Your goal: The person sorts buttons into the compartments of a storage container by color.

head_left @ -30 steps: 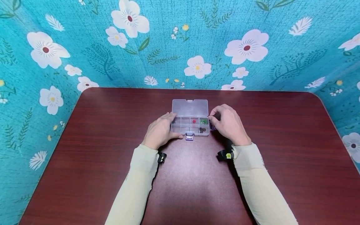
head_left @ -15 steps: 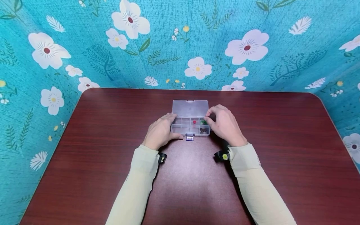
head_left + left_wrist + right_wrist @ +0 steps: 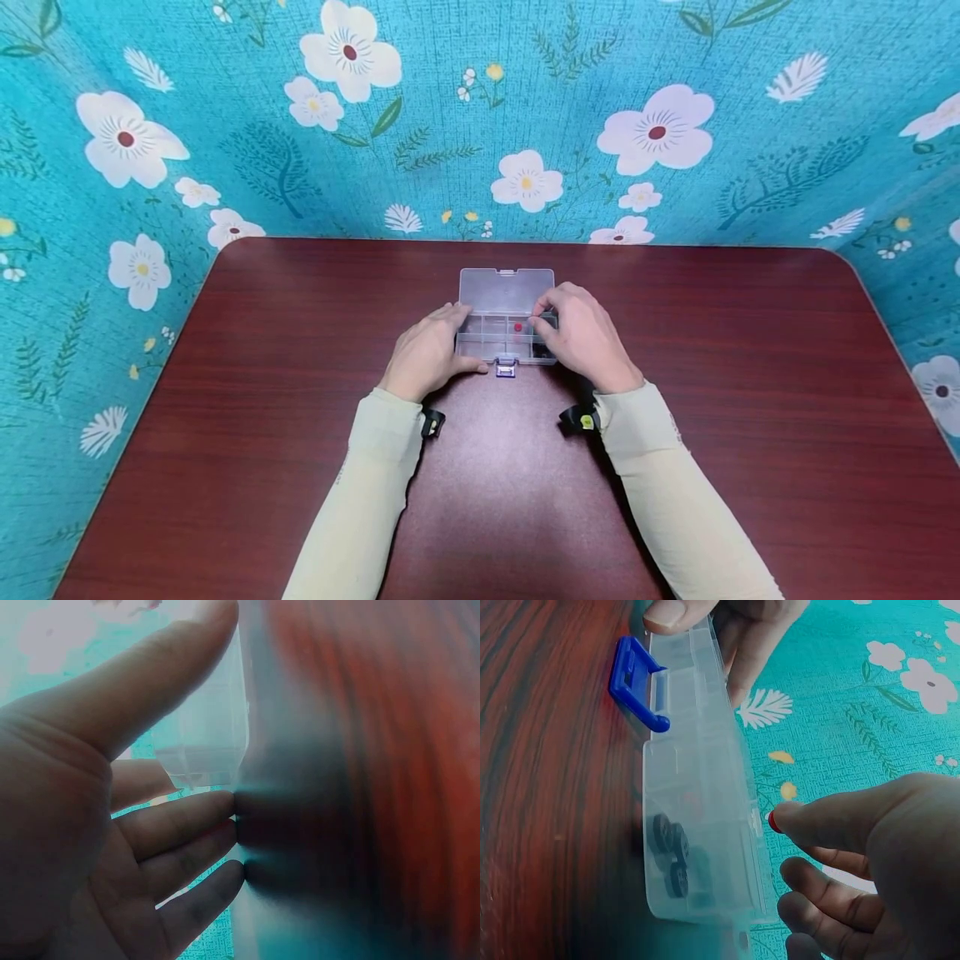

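Note:
A clear plastic compartment box (image 3: 491, 349) stands on the table with its lid (image 3: 497, 290) tipped back. My left hand (image 3: 426, 354) holds its left end, thumb along the front and fingers around the side and back. My right hand (image 3: 587, 335) is over the right-hand compartments, pinching a small red button (image 3: 773, 821) between thumb and finger. Another red button (image 3: 518, 327) lies in a back compartment just left of the fingertips. Several dark buttons (image 3: 677, 847) show through the front right wall. The right hand mostly hides the green buttons in the back right compartment.
A blue latch (image 3: 628, 682) hangs from the front of the box. The dark red wooden table (image 3: 495, 500) extends all around it, and a turquoise flowered cloth (image 3: 450, 125) hangs behind the table's back edge.
My right hand has moved left from beside the box's right end to over its right compartments, covering the green buttons. My left hand keeps its hold on the box.

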`<action>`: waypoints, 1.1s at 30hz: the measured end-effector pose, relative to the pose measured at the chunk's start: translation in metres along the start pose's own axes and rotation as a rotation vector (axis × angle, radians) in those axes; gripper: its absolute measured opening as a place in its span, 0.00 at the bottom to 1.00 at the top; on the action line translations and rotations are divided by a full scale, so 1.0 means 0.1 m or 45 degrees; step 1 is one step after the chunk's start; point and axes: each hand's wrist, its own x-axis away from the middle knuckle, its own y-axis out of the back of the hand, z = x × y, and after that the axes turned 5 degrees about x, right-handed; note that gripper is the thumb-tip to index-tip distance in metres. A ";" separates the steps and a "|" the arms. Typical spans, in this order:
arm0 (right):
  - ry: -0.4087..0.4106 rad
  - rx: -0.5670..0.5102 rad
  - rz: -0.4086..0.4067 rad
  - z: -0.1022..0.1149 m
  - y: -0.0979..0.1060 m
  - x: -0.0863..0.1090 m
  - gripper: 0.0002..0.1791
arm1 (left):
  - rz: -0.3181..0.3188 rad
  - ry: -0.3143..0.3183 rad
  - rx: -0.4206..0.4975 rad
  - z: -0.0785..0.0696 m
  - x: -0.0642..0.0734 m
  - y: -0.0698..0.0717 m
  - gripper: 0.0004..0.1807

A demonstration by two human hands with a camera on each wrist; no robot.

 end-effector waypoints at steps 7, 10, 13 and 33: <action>0.003 0.009 0.012 0.05 -0.05 -0.03 0.03 | 0.002 -0.016 -0.006 0.03 -0.02 0.01 0.54; 0.010 0.011 0.021 0.06 -0.07 -0.03 0.04 | 0.004 -0.008 -0.006 0.03 -0.01 0.01 0.53; 0.018 0.007 0.018 0.07 -0.09 -0.03 0.04 | 0.001 -0.008 -0.007 0.03 -0.02 0.00 0.53; 0.044 0.047 -0.002 0.12 -0.16 -0.06 0.04 | 0.005 -0.037 -0.018 0.02 -0.02 0.04 0.53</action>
